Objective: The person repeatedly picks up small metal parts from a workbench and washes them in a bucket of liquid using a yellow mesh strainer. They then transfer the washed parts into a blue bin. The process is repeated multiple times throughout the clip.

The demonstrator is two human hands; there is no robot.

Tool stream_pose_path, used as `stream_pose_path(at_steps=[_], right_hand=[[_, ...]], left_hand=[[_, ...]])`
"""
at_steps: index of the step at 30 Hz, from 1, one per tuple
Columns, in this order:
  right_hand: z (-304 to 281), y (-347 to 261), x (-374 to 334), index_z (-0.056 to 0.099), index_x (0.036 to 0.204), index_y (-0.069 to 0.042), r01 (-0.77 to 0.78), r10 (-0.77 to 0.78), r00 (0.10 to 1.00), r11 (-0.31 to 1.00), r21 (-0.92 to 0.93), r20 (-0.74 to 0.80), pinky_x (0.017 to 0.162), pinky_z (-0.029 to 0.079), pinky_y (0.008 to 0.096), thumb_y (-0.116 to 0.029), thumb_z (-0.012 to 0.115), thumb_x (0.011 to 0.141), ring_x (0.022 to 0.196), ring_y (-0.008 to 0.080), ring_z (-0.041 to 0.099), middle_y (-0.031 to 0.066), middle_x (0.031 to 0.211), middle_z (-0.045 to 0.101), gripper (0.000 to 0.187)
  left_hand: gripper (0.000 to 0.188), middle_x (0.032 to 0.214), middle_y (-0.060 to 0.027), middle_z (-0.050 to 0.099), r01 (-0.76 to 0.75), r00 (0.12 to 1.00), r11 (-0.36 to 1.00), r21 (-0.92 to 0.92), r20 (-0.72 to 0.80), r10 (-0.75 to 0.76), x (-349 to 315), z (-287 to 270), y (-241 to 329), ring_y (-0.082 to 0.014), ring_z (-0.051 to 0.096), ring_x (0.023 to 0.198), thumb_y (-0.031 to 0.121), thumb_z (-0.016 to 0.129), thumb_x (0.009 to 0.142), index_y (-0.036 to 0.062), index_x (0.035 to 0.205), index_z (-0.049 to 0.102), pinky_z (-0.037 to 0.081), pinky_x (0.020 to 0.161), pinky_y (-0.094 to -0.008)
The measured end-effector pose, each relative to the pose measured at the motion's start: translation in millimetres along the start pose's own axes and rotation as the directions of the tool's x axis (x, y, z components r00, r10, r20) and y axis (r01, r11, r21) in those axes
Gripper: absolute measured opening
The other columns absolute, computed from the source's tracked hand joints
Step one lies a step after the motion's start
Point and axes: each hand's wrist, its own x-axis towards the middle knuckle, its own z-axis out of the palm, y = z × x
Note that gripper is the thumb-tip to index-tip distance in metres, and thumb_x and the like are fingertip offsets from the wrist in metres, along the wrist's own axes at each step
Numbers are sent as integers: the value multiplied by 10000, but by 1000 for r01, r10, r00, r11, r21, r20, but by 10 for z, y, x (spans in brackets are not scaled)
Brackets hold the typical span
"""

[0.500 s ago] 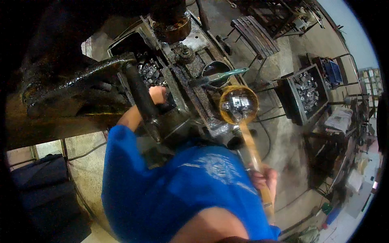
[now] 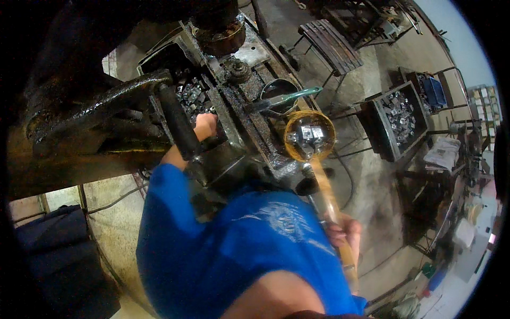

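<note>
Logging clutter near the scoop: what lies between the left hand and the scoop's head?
Head view: the machine's grimy metal bed separates left hand and scoop; a green-handled brush lies beyond that line.

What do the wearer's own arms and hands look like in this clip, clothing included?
The left hand and right hand are bare, with no gloves showing. The blue shirt has a pale print on its front. Its left sleeve is short, leaving the forearm uncovered.
</note>
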Motion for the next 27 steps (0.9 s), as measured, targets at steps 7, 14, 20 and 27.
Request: stream_pose_path(at_steps=[7,14,20,27], right_hand=[[47,-16,18,388,1094,68,-24,24,1000,1000,7,-3,323,308,171,-276,675,636,434,48,353,4,631,361,641],[-17,-27,-32,394,1095,59,-26,24,996,999,-18,-91,327,310,168,-331,703,622,460,51,378,-1,634,363,687],[-24,-87,31,391,1105,55,-92,91,995,996,14,44,317,303,179,-290,683,619,453,57,352,-1,637,364,664],[-82,-66,26,376,1120,59,-88,81,992,994,72,92,313,309,191,-204,639,624,461,64,367,8,644,368,620]], left_hand=[[367,877,-60,613,-97,989,979,-182,94,115,-257,-17,-98,-237,588,817,235,655,526,134,871,580,462,648,-342],[188,1020,-58,558,-312,938,904,294,248,243,-128,378,120,-190,533,945,150,551,737,122,914,603,432,708,-321],[166,907,13,617,-393,915,864,315,41,402,268,1290,-180,-183,582,874,169,497,770,166,848,643,469,638,-334],[200,874,-32,627,-350,933,879,323,203,297,-65,476,94,-195,603,822,213,467,795,136,807,651,478,618,-325]])
